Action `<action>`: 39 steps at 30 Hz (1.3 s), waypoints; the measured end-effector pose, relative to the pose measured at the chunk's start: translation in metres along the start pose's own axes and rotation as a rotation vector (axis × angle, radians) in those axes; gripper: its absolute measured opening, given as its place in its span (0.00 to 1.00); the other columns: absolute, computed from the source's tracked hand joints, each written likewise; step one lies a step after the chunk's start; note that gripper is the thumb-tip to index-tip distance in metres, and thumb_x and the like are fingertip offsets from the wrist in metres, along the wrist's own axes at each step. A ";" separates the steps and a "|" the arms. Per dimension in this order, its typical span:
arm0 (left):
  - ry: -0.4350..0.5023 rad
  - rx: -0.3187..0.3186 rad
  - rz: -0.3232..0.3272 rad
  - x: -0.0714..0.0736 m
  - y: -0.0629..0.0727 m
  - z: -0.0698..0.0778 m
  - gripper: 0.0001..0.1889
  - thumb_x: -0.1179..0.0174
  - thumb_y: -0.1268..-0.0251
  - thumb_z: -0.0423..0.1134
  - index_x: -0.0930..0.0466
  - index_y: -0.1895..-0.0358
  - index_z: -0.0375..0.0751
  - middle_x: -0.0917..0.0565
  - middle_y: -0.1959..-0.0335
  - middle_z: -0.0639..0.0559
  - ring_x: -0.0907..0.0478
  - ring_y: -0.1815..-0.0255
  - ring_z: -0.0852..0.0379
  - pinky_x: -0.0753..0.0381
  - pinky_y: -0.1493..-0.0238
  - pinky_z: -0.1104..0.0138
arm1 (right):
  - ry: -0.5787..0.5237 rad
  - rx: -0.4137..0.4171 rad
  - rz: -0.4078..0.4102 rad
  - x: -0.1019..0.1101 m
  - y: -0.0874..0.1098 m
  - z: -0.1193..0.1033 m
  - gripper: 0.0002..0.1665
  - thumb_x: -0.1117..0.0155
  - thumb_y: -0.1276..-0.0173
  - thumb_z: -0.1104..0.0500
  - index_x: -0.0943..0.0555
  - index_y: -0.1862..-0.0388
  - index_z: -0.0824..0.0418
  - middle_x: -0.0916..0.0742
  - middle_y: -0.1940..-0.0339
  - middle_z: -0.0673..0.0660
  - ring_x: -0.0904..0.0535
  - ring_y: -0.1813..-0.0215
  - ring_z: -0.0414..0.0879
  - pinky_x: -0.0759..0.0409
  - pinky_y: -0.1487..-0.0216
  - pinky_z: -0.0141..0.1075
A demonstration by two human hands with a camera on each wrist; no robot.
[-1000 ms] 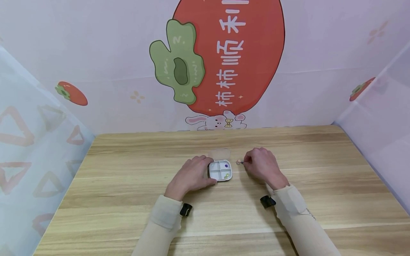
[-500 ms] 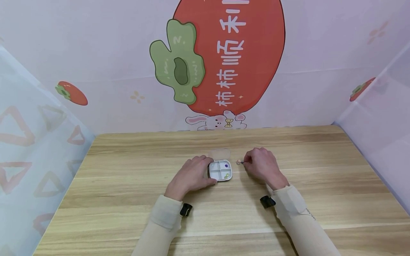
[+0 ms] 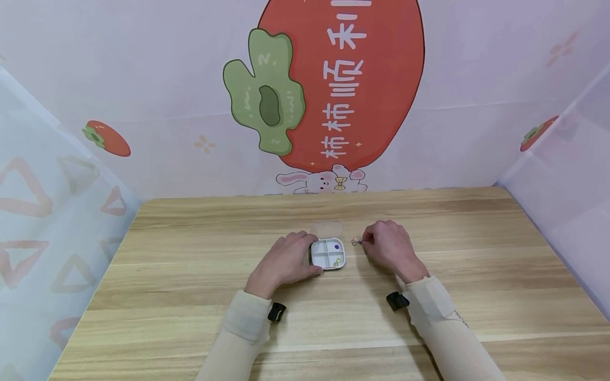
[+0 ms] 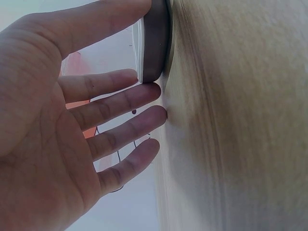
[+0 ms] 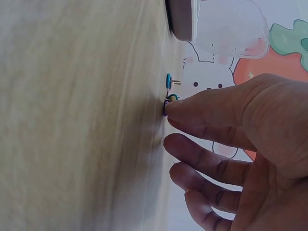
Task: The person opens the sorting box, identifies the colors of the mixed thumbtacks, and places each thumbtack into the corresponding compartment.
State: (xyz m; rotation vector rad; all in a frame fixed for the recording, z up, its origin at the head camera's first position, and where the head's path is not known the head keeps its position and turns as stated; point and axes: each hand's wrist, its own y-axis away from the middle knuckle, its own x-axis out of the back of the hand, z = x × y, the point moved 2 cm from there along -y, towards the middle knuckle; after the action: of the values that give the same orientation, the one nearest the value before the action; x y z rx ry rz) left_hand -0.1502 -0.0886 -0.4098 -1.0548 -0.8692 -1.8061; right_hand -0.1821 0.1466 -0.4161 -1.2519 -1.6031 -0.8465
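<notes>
A small white pill box (image 3: 328,254) with four-part dividers stands on the table, its clear lid (image 3: 326,229) folded back. A purple tack (image 3: 337,247) lies in its far right compartment, and green-yellow tacks (image 3: 338,262) in the near right one. My left hand (image 3: 286,262) holds the box from its left side, thumb at the front corner and fingers at the back. Right of the box, my right hand (image 3: 391,247) pinches a small purple tack (image 5: 166,109) at the tabletop. Touching or close to it are a teal thumbtack (image 5: 169,81), pin outward, and another partly hidden one.
The wood-grain table (image 3: 314,323) runs back to a printed wall cloth (image 3: 167,159). Side cloths (image 3: 57,222) rise at left and right. Dark wrist cameras (image 3: 277,312) sit on both sleeves.
</notes>
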 end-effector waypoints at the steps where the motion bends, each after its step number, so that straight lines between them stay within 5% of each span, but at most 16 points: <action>1: -0.001 0.000 0.000 0.000 0.000 0.000 0.36 0.25 0.43 0.52 0.23 0.34 0.40 0.23 0.34 0.44 0.27 0.34 0.45 0.32 0.31 0.50 | -0.001 0.002 0.002 0.000 0.000 0.000 0.04 0.29 0.36 0.61 0.12 0.71 0.56 0.15 0.72 0.50 0.23 0.62 0.51 0.25 0.59 0.46; 21: -0.005 -0.011 0.005 0.000 0.000 0.000 0.35 0.25 0.43 0.52 0.23 0.35 0.39 0.22 0.36 0.44 0.26 0.37 0.45 0.31 0.33 0.50 | -0.031 0.076 0.078 0.008 0.001 -0.005 0.04 0.28 0.38 0.62 0.12 0.73 0.57 0.14 0.73 0.51 0.22 0.66 0.50 0.22 0.62 0.46; 39: -0.003 -0.003 -0.003 0.000 0.000 0.000 0.36 0.25 0.43 0.53 0.23 0.34 0.39 0.22 0.35 0.44 0.26 0.38 0.46 0.31 0.32 0.50 | -0.237 0.044 -0.022 0.011 0.003 -0.013 0.03 0.26 0.36 0.60 0.12 0.68 0.57 0.16 0.71 0.50 0.24 0.66 0.48 0.25 0.62 0.41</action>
State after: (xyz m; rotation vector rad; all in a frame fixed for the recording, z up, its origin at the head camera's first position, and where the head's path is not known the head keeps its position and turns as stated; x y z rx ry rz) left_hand -0.1506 -0.0885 -0.4101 -1.0587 -0.8707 -1.8092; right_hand -0.1768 0.1397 -0.4013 -1.3444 -1.8156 -0.6919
